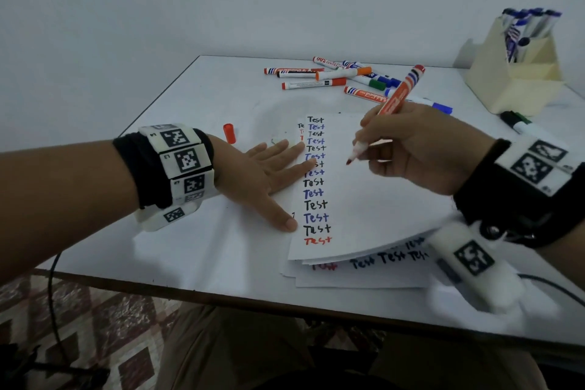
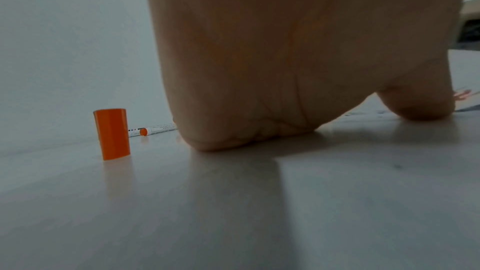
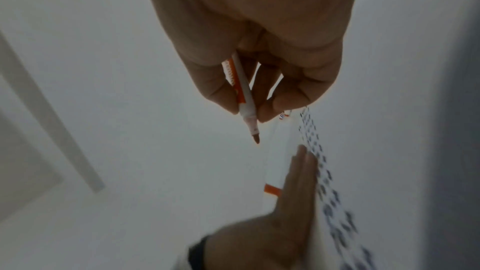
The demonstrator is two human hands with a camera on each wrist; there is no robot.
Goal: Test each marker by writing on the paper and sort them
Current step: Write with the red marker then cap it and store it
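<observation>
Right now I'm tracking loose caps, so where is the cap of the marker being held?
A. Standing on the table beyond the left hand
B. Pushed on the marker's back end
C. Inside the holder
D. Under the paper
A: the orange cap stands upright on the table just beyond the left hand, while the right hand holds the uncapped marker.

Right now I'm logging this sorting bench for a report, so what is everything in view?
red marker: one, uncapped, in the right hand, tip above the paper.
orange cap: one, standing on the table left of the paper.
loose markers: a pile, red, orange, blue, green, black caps, far side of table.
paper stack: white sheets, top one with a column of "Test" in black, blue, red.
cream holder: one, far right, blue-capped markers inside.
table: one, white.
left hand: flat, pressing the paper's left edge.
right hand: grips the red marker.
</observation>
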